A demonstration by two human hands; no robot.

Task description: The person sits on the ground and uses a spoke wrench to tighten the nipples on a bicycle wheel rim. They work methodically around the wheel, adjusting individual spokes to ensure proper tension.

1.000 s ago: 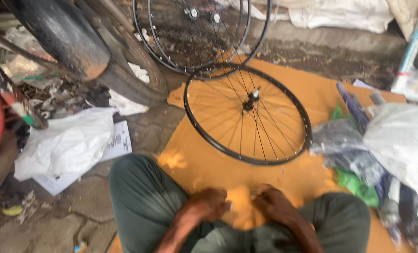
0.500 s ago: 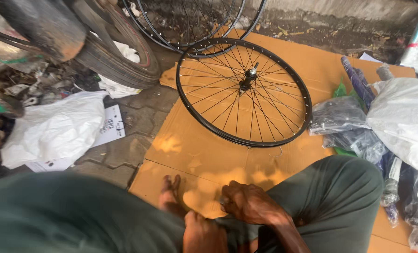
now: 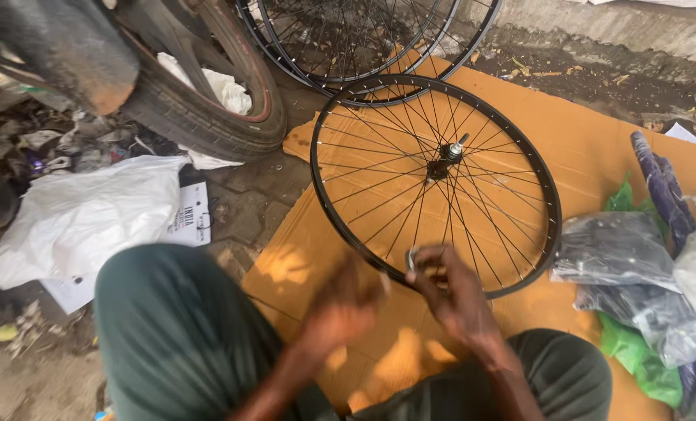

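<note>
A black spoked bicycle wheel (image 3: 552, 210) lies flat on orange cardboard (image 3: 597, 132), its silvery hub axle (image 3: 445, 160) pointing up. My right hand (image 3: 451, 290) rests at the wheel's near rim, fingers closed on a small silvery tool (image 3: 411, 259) held against the rim. My left hand (image 3: 339, 310) is a motion blur just left of it, above the cardboard and close to the rim; its fingers cannot be made out. My knees in dark green trousers (image 3: 169, 335) frame both hands.
More spoked wheels (image 3: 363, 47) lean at the back. A worn tyre (image 3: 208, 125) stands at the left, with a white sack (image 3: 83, 218) and papers below it. Clear and green plastic bags (image 3: 621, 253) and a purple cloth (image 3: 664, 187) crowd the right.
The view has moved closer to the wheel. Both hands have come up from between my knees to the wheel's near rim, and the right one now holds a small silvery tool.
</note>
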